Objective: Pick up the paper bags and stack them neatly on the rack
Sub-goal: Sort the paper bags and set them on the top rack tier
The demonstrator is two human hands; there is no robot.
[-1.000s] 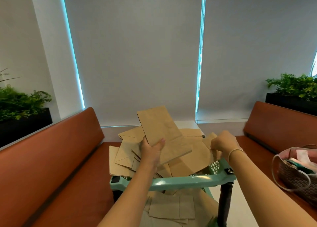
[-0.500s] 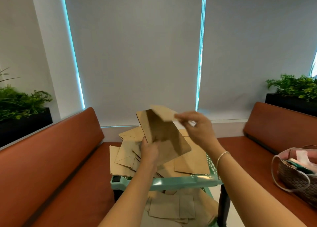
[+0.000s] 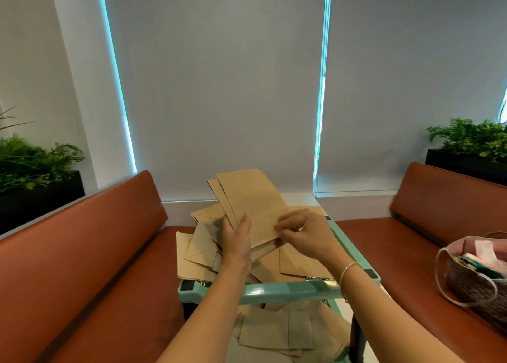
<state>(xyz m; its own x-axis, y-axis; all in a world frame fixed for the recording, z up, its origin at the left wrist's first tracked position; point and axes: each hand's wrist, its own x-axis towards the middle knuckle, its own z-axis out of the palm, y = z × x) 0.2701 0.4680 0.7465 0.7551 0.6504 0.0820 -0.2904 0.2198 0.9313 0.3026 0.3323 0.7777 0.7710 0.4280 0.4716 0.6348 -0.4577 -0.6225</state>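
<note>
Grey blinds behind; both hands, left hand [image 3: 236,239] and right hand [image 3: 304,232], grip held paper bags [image 3: 252,198] over a green rack [image 3: 288,290], fingers curled, lower bag edges hidden.

The left hand [image 3: 236,239] and right hand [image 3: 304,232] cover the lower ends of the held paper bags [image 3: 248,198], so the count cannot be told. The rack [image 3: 274,290] top tier lies mostly under loose bags [image 3: 197,255]. The basket [image 3: 477,277] runs off the right edge.
</note>
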